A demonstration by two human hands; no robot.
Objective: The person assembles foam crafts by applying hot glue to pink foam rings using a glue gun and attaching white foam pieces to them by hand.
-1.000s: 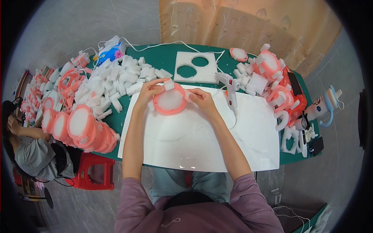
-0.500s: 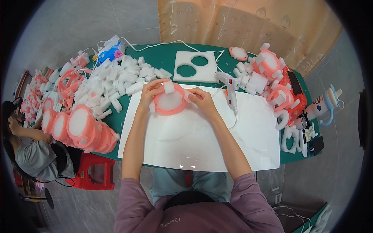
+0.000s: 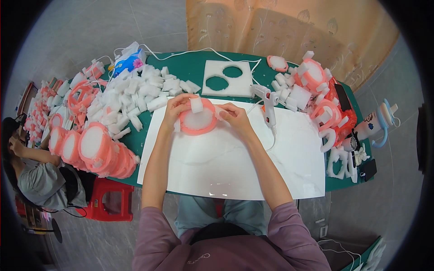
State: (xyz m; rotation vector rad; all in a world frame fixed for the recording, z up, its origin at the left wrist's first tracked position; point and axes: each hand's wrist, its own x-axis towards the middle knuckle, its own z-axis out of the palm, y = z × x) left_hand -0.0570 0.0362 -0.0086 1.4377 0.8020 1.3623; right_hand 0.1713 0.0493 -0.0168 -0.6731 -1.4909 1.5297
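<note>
Near the table's left edge, pink-rimmed pieces (image 3: 95, 141) stood clustered, apparently further along. Over the white board (image 3: 235, 167), the pink-rimmed disc (image 3: 197, 121) looked partway done, with white blocks at its top and both sides. The left hand (image 3: 174, 108) was nearly closed, thumb and forefinger at the top block (image 3: 196, 105); the right hand (image 3: 236, 116) pinched the right-side block (image 3: 219, 111). Beyond, a glue gun (image 3: 269, 108) lay beside plenty of unused foam blocks (image 3: 285, 95).
</note>
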